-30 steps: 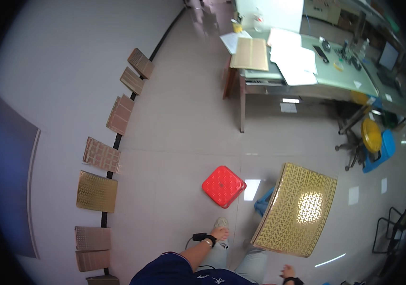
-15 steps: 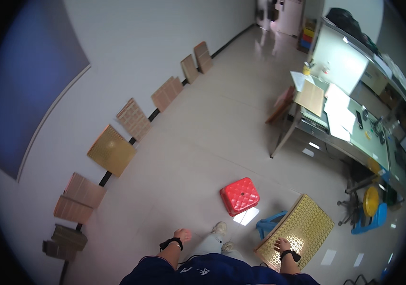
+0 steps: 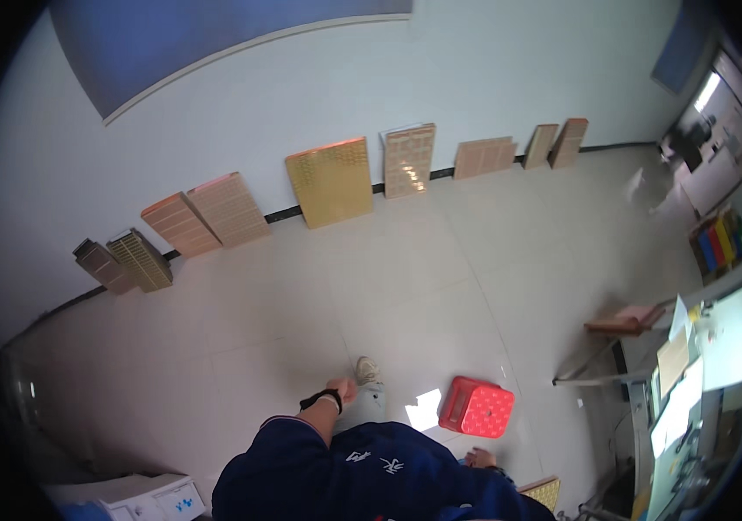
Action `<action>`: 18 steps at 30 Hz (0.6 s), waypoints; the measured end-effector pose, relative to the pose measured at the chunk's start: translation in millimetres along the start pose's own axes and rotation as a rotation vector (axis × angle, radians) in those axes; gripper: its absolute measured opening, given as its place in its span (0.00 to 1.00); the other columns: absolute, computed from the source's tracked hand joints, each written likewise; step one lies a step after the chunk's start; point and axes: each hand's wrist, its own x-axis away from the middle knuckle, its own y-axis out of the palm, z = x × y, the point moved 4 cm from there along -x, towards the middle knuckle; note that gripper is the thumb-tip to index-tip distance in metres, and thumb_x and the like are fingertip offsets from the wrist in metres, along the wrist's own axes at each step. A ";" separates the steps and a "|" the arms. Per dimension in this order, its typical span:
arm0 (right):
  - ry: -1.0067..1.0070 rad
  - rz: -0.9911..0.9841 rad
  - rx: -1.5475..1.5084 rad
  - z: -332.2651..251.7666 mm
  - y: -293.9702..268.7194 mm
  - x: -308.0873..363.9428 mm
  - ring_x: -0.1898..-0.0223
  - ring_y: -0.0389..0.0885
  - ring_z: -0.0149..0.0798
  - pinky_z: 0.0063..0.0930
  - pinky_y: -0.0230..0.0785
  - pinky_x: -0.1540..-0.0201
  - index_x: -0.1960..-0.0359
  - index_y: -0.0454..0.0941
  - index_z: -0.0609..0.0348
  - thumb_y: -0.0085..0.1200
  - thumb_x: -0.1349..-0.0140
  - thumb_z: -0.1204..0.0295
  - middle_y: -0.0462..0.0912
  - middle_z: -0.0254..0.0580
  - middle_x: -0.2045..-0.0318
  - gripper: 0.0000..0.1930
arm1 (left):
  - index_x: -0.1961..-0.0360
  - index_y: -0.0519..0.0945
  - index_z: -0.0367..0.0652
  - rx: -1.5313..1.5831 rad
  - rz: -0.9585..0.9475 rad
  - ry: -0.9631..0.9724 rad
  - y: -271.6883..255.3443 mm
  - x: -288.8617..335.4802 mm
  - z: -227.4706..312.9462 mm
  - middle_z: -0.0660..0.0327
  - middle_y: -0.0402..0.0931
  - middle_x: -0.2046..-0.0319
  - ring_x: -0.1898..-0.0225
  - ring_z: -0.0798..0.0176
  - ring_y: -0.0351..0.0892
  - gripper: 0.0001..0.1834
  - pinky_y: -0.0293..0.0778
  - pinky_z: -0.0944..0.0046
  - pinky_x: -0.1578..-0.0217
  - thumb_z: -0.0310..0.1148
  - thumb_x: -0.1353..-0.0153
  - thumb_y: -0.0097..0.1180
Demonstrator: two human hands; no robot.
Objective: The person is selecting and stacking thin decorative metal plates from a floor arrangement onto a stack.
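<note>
Here we have two bare hands low over the floor (image 3: 405, 286), one gold panel (image 3: 544, 493) just by the right!
The left hand (image 3: 342, 390) shows loosely curled fingers, next to one pale shoe (image 3: 369, 371), whether gripping I can't tell; the right hand (image 3: 479, 458) has fingers part-bent, contact impossible to tell, that panel's corner just to their right at the picture's edge. One red stool (image 3: 480, 407) sits just ahead of the right fingers. Beyond the left fingers, a broad stretch of floor runs to the wall (image 3: 240, 122), nine leaning boards or stacks (image 3: 332, 184) along its foot; one desk (image 3: 670, 460) edges the far right.
</note>
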 end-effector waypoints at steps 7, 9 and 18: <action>-0.202 0.028 0.041 -280.6 77.0 -87.8 0.65 0.77 0.36 0.29 0.72 0.67 0.51 0.69 0.57 0.39 0.38 0.64 0.77 0.42 0.61 0.16 | 0.66 0.73 0.39 0.122 -0.032 0.258 14.5 -20.5 198.9 0.56 0.76 0.73 0.74 0.60 0.77 0.13 0.76 0.61 0.74 0.37 0.40 0.40; -0.202 -0.023 0.078 -345.0 117.1 -91.0 0.64 0.77 0.36 0.28 0.72 0.66 0.51 0.69 0.57 0.38 0.38 0.66 0.77 0.42 0.60 0.16 | 0.66 0.72 0.38 0.211 -0.017 0.338 8.7 -13.5 240.0 0.56 0.76 0.71 0.73 0.61 0.77 0.14 0.76 0.62 0.72 0.38 0.40 0.40; -0.109 -0.312 0.471 -440.7 223.3 -202.8 0.65 0.77 0.35 0.31 0.72 0.68 0.52 0.69 0.56 0.40 0.39 0.67 0.77 0.41 0.61 0.15 | 0.60 0.70 0.37 0.461 0.277 0.033 -55.8 -76.8 215.9 0.52 0.74 0.64 0.67 0.53 0.76 0.17 0.74 0.55 0.68 0.39 0.41 0.36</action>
